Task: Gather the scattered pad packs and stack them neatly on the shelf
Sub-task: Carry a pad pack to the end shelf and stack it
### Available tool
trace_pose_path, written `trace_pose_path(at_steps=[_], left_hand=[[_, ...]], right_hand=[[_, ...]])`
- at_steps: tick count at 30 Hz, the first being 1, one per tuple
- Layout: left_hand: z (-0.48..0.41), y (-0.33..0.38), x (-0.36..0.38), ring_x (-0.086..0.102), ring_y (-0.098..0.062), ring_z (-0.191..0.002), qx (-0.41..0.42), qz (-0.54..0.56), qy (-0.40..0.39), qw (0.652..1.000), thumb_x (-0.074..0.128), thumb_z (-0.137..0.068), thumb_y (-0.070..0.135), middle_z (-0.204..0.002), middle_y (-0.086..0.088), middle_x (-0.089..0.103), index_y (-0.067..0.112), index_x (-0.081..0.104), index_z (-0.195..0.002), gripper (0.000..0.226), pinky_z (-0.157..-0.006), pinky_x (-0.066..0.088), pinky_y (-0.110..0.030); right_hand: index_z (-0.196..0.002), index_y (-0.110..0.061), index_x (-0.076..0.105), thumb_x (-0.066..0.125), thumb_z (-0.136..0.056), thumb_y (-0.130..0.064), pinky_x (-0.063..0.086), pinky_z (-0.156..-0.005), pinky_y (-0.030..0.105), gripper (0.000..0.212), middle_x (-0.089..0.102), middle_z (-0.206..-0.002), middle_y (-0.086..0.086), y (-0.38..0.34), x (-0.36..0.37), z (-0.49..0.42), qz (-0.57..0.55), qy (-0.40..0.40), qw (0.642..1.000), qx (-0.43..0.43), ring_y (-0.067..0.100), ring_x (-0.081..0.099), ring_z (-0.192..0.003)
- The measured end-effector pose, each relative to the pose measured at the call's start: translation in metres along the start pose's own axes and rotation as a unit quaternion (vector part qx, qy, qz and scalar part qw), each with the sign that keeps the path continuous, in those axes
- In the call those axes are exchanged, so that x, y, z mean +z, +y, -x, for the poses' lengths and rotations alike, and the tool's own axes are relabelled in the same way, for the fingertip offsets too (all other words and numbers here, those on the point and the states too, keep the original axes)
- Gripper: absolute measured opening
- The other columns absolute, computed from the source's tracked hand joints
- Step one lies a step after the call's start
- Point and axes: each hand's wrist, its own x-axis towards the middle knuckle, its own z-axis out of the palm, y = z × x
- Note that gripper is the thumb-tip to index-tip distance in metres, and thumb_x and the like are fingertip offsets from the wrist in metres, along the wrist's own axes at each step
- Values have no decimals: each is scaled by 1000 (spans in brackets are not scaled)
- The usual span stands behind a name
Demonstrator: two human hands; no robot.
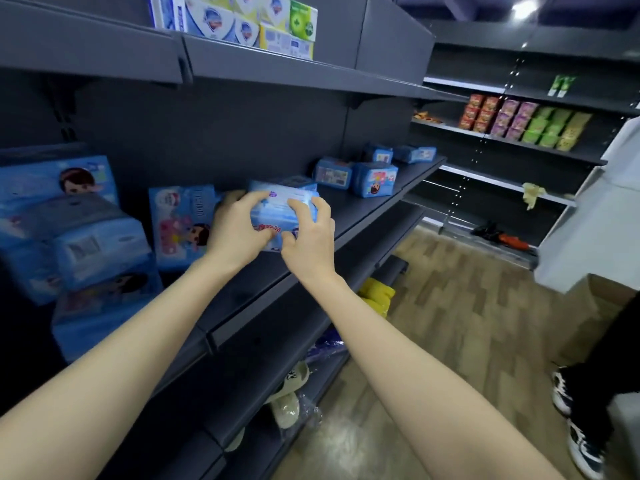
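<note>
Both my hands hold one light blue pad pack (280,206) just above the dark shelf (363,206). My left hand (239,226) grips its left end and my right hand (310,233) curls over its right end and front. Another pack (292,183) lies right behind it. A taller pack (180,223) stands upright to the left. Further right on the same shelf lie several scattered small blue packs (375,178), (333,173), (415,154). At the far left is a pile of larger blue packs (79,230).
Soap boxes (242,22) sit on the shelf above. Lower shelves hold yellow (375,294) and pale items (287,403). Across the wooden floor (467,306), another shelving unit carries snack cups (519,123). Another person's shoes (571,420) stand at the lower right.
</note>
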Motion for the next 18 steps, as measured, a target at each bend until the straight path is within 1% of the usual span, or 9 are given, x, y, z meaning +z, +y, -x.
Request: trace_pose_path(at_steps=[2, 4, 6, 8, 14, 16, 18], left_hand=[[-9, -4, 18, 49, -28, -116, -14, -2, -9, 1000, 69, -74, 2, -125, -15, 52, 14, 55, -129, 58, -85, 31, -17], [-17, -9, 34, 50, -29, -115, -31, -8, -17, 999, 69, -72, 3, -124, -15, 54, 14, 56, -128, 59, -90, 37, -25], [-24, -17, 48, 54, -30, -111, -43, -14, -23, 999, 69, -71, 4, -122, -14, 57, 16, 57, -127, 59, -88, 42, -30], [-30, -25, 60, 57, -30, -109, -54, -23, -28, 998, 69, -71, 5, -121, -13, 59, 18, 58, -126, 58, -87, 45, -31], [-40, -51, 85, 59, -29, -108, -95, -60, -48, 992, 67, -78, 7, -121, -11, 62, 16, 55, -128, 53, -86, 47, -33], [-44, -61, 89, 55, -30, -114, -108, -80, -53, 990, 66, -79, 10, -127, -13, 57, 15, 52, -131, 54, -90, 45, -34], [-48, -68, 91, 49, -31, -120, -116, -104, -55, 986, 66, -82, 11, -135, -12, 47, 15, 49, -135, 56, -96, 41, -34]], right_hand=[[-138, -13, 44, 51, -90, -3, 40, -99, 34, 51, 16, -151, 11, 16, 3, -10, 5, -17, 1000, 8, 30, 28, -123], [-139, -14, 43, 51, -90, -3, 39, -97, 32, 51, 16, -151, 10, 31, 8, -18, 12, -34, 999, 12, 31, 28, -122], [-139, -14, 43, 51, -90, -4, 37, -96, 31, 51, 17, -151, 11, 43, 14, -26, 23, -51, 998, 13, 32, 29, -121], [-139, -14, 42, 51, -89, -6, 36, -96, 33, 51, 17, -151, 12, 53, 21, -35, 31, -70, 997, 12, 34, 31, -118], [-140, -15, 40, 51, -87, -7, 33, -95, 35, 55, 17, -150, 14, 76, 50, -52, 62, -134, 989, 3, 36, 32, -117], [-139, -15, 41, 50, -85, -6, 32, -95, 34, 55, 18, -149, 14, 79, 59, -58, 63, -152, 986, -1, 37, 33, -116], [-138, -13, 41, 49, -84, -5, 31, -96, 34, 55, 19, -148, 15, 79, 68, -65, 63, -165, 984, -10, 38, 33, -116]])
